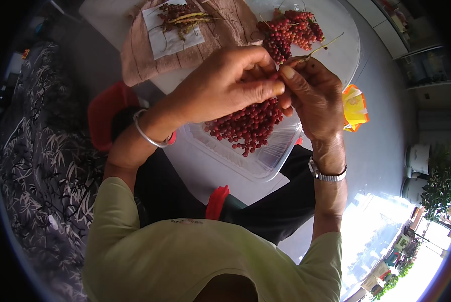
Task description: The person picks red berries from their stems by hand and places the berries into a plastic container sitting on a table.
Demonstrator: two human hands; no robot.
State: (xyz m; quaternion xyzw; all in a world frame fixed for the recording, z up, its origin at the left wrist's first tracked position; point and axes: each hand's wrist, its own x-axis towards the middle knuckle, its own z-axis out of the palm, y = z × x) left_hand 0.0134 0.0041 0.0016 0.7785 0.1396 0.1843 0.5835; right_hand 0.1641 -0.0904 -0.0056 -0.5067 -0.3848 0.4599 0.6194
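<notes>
Above a clear plastic tub (248, 171) my two hands meet at the fingertips. A thin dry stem (325, 44) is pinched in my right hand (316, 90), its free end sticking out to the upper right. My left hand (237, 81) reaches in from the left, thumb and fingers curled towards the right thumb. A reddish bit shows between the fingertips, but whether the left fingers grip it is hidden. Loose dark red berries (248, 126) lie heaped in the tub, partly covered by the hands. Beyond them, bunches of red berries (297, 30) rest on a white round table (340, 56).
A pinkish-brown cloth (138, 60) on the table bears white paper (157, 45) with picked stems (186, 22). A red container (105, 113) stands at left. To the right are a yellow and orange bag (354, 107) and potted plants (438, 185).
</notes>
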